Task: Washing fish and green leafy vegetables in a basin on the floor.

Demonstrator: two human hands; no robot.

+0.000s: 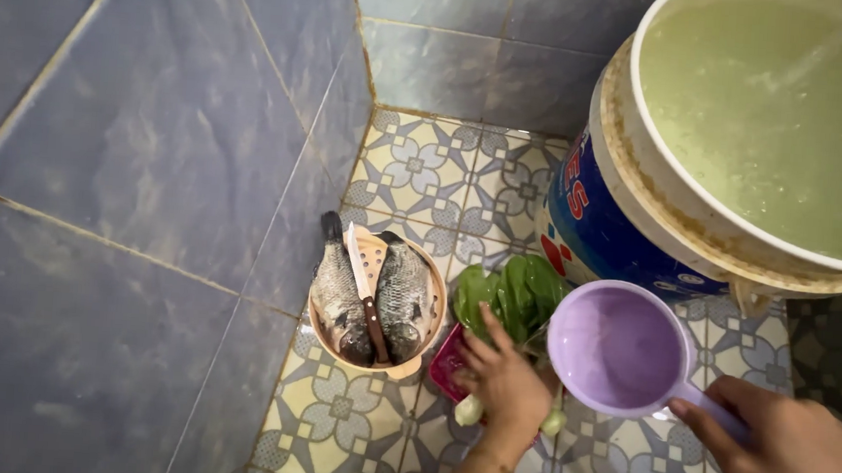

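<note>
My right hand (pixel 791 460) grips the handle of a lilac plastic water dipper (pixel 619 347), held level above the tiled floor with water in it. My left hand (pixel 502 379) rests on a bunch of leafy green vegetables (pixel 511 294) that lies in a small pink basket (pixel 448 364) on the floor. To the left, a round beige basket (pixel 421 350) holds two whole grey fish (pixel 405 300) with a brown-handled knife (pixel 366 284) laid across them.
A large white bucket (pixel 645 134) full of cloudy greenish water sits in a blue-and-white container (pixel 590 224) at the upper right. Blue wall tiles (pixel 151 148) close off the left and back. The floor (pixel 426 168) is patterned tile.
</note>
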